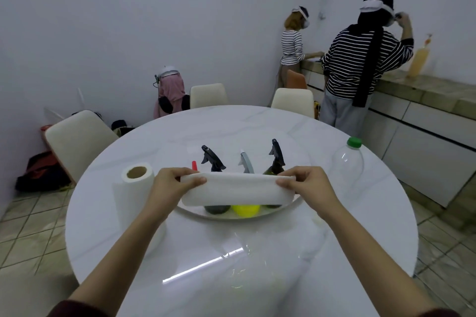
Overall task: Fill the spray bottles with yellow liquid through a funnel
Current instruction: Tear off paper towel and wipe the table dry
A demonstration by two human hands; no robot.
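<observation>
A folded white paper towel (238, 192) is stretched between my hands above the table. My left hand (172, 183) pinches its left end and my right hand (306, 185) pinches its right end. Behind the towel stand three spray bottles: a dark one with a black trigger (213, 159), a yellow one with a grey trigger (246, 210), and a dark green one with a black trigger (276, 156). Their bodies are mostly hidden by the towel. They stand on a round turntable (226, 216) in the middle of the white table (231, 252). A red tip (194, 165) pokes up beside my left hand.
A paper towel roll (136, 188) stands at the left. An empty clear plastic bottle with a green cap (349, 159) is at the right. Cream chairs (77, 139) ring the table. Two people stand at the counter (425, 90) at the back right; another sits by the far wall.
</observation>
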